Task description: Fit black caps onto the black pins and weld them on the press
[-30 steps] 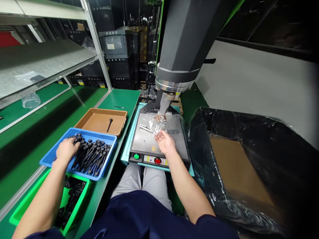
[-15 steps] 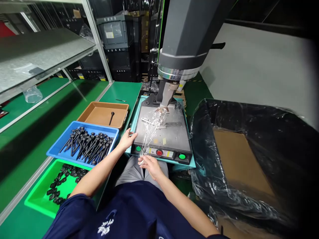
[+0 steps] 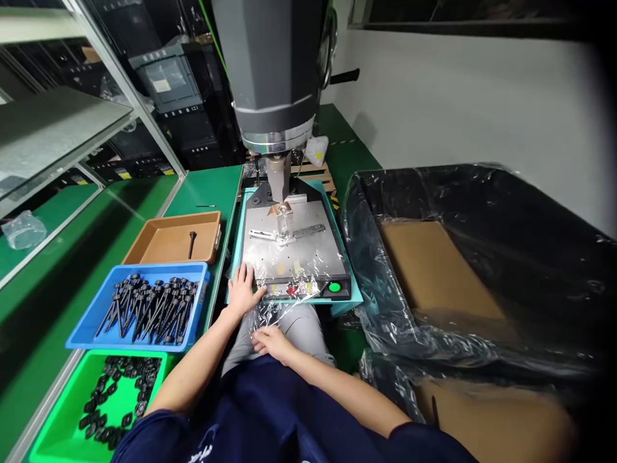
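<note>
A clear plastic bag (image 3: 268, 313) hangs from the fingers of my right hand (image 3: 274, 342), just above my lap. Thin and see-through, it stretches up over the front panel of the press machine, and its far edge is hard to make out. With fingers spread, my left hand (image 3: 241, 292) rests at the front left corner of the machine's metal base plate (image 3: 313, 254). Above the plate, the machine's metal horn (image 3: 278, 180) points down at a small fixture (image 3: 284, 222). A green button (image 3: 334, 287) shows at the panel's right; my left hand covers the left end.
Left of the machine stand a brown tray (image 3: 159, 238) with one black stemmed part, a blue tray (image 3: 205, 283) full of such parts, and a green tray (image 3: 53, 424) of small black pieces. A plastic-lined box (image 3: 357, 212) stands at right.
My right hand has drawn the plastic bag back toward my body, off the fixture. My left hand has flattened onto the machine's corner. The view has turned to the right.
</note>
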### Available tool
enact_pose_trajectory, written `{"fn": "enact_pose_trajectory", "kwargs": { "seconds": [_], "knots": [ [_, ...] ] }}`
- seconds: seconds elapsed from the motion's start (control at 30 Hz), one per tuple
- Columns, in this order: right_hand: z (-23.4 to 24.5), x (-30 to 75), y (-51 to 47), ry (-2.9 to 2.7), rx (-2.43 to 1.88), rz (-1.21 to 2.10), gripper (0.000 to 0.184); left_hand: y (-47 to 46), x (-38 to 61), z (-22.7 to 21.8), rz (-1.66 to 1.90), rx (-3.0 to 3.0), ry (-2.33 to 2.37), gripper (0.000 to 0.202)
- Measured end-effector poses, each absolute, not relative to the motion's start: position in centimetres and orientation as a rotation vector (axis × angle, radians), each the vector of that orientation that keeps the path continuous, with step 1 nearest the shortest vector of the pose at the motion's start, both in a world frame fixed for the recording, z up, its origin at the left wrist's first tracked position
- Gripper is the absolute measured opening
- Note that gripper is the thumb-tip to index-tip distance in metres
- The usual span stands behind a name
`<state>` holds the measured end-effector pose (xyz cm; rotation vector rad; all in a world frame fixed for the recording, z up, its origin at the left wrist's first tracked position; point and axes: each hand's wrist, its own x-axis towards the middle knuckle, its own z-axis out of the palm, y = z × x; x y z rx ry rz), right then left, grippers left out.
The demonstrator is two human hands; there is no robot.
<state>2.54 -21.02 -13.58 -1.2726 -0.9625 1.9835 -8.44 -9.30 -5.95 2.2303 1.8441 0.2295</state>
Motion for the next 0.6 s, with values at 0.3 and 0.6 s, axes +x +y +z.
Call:
{"fn": "enact_pose_trajectory", "kwargs": {
  "seconds": [0.3,0.6],
  "knots": [
    [-14.8,5.3,-21.6,-0.901,-1.245,1.966,0.043,-10.0,-9.7,-6.1,0.166,2.243,2.023,0.080],
    [-15.9,8.8,-21.9,-0.661,-1.222,1.923,0.053,-10.3,-10.8,-6.8,0.217,2.258,2.038,0.077]
  ]
}}
